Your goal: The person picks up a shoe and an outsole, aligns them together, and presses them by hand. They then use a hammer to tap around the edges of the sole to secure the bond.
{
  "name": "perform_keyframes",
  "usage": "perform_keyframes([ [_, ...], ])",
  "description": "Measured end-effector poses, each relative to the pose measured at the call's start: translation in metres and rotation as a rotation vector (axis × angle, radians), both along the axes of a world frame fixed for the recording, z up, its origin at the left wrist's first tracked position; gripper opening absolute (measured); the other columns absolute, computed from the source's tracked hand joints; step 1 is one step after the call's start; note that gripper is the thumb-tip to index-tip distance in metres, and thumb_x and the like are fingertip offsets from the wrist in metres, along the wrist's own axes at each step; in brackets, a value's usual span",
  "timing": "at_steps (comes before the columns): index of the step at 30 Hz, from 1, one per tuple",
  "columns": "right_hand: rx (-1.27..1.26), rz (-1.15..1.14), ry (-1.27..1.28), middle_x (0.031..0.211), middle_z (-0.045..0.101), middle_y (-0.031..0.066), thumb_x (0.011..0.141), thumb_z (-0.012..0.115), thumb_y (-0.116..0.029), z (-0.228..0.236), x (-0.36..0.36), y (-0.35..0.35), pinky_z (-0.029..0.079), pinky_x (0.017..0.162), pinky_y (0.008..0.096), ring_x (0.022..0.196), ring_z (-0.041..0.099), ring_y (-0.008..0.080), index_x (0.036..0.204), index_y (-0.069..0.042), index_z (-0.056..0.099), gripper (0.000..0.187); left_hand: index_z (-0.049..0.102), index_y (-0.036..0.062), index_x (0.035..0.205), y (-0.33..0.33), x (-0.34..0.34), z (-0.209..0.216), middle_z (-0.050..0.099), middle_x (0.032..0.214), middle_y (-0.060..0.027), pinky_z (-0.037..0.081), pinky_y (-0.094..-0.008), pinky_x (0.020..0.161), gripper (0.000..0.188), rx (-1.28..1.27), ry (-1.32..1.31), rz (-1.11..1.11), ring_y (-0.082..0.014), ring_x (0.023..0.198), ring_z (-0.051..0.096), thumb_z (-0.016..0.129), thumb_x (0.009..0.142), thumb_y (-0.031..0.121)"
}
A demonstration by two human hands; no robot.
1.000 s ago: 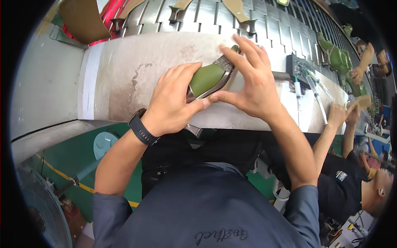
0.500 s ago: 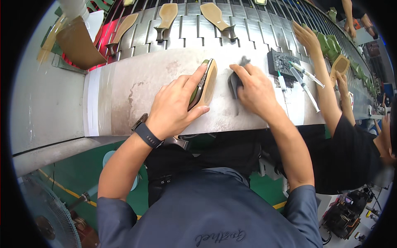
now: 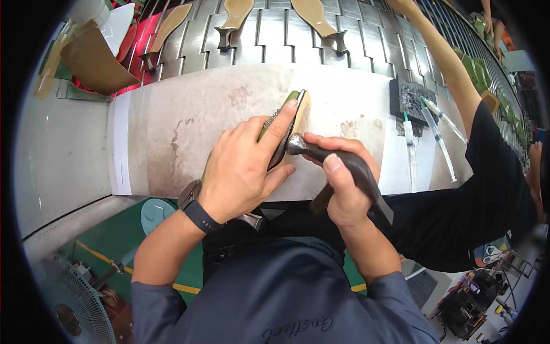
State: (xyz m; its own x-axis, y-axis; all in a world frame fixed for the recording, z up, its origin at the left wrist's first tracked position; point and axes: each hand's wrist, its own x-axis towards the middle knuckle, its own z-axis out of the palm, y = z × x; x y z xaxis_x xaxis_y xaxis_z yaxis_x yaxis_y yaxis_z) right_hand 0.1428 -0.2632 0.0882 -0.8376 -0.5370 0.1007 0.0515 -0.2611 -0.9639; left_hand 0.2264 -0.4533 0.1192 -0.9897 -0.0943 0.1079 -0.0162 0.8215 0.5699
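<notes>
My left hand [image 3: 240, 157] is closed around a green shoe [image 3: 305, 112] with a beaded trim and a tan sole, turned on its side on the worktop. Its index finger lies along the upper, and the thumb is by the sole's edge. A heel [image 3: 252, 221] shows below my left wrist. In my right hand [image 3: 350, 209] is a dark shoemaker's hammer [image 3: 358, 169], gripped around its head. The hammer's round, shiny face sits at the sole's edge, close to my left thumb; whether it touches cannot be told.
Beyond the pale worktop [image 3: 200, 114] runs a slatted metal conveyor [image 3: 275, 34] carrying several heeled shoes [image 3: 235, 14]. Right of my hands lie a black block [image 3: 407, 97] and several syringes [image 3: 438, 135]. A co-worker's arm [image 3: 447, 63] reaches across there. A fan [image 3: 74, 309] stands lower left.
My right hand has lifted the hammer from the worktop and brought it left and nearer, up to the shoe. The left hand keeps its hold. The co-worker's arm has reached farther over the conveyor.
</notes>
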Motion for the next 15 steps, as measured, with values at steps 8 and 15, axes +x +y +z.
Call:
perform_keyframes([
  [8,0.242,0.144,0.178,0.11,0.079,0.0124,0.096,0.072,-0.003,0.039,-0.038,-0.012,0.058,0.084,0.027,0.093,0.073,0.0118,0.117,0.004,0.07,0.022,0.035,0.0073,0.165,-0.003,0.0,-0.002,0.062,0.125,-0.0173,0.049,-0.0458,0.091,0.104,0.021,-0.012,0.001,-0.0378,0.105,0.062,0.088,0.075,0.013],
  [15,0.267,0.13,0.195,0.104,0.079,0.0126,0.096,0.072,-0.002,0.048,-0.072,-0.032,0.058,0.085,0.027,0.095,0.074,0.0137,0.111,0.006,0.071,0.016,0.034,0.0043,0.165,-0.003,0.0,0.0,0.062,0.126,-0.0174,0.049,-0.0447,0.092,0.106,-0.022,-0.023,-0.014,-0.0366,0.108,0.062,0.089,0.075,0.015],
])
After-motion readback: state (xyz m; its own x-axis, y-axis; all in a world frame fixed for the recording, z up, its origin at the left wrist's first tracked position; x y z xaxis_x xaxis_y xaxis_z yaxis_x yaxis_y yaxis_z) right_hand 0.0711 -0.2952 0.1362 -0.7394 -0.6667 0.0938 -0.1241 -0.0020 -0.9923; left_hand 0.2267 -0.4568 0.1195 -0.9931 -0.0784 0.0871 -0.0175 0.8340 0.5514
